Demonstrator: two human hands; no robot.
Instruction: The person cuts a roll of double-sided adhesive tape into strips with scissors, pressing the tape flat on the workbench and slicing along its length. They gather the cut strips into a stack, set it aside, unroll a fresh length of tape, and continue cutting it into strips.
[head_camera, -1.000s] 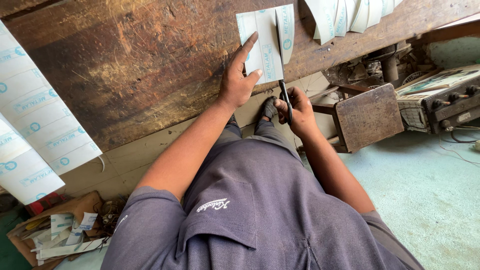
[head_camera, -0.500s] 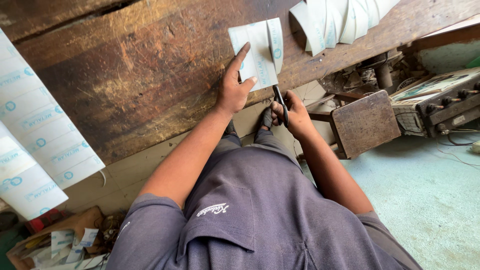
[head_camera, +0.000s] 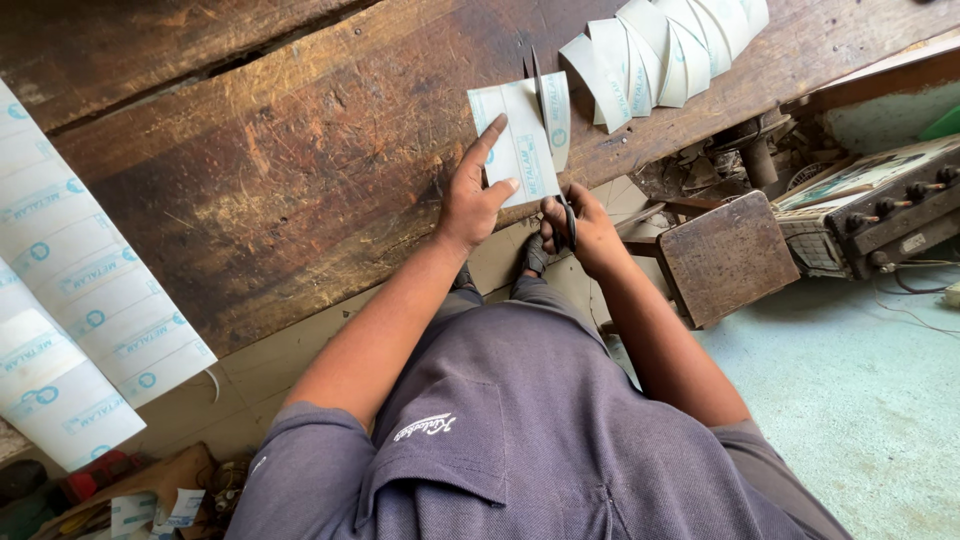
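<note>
Currently the left hand (head_camera: 470, 205) is pressing a white printed sheet (head_camera: 515, 140) flat, forefinger stretched along its left edge, thumb on its lower edge. The right hand (head_camera: 585, 225) is gripping black scissors (head_camera: 550, 130), fingers closed through the handles, blades running up the sheet near its right side. Judged step: a strip is being cut off, about midway. Finishing calls for closing the blades straight along the line. The sheet is lying at the near edge of a worn wooden bench (head_camera: 300, 170); cut strips (head_camera: 670, 50) are fanned just beyond, with bare wood lying to the left.
</note>
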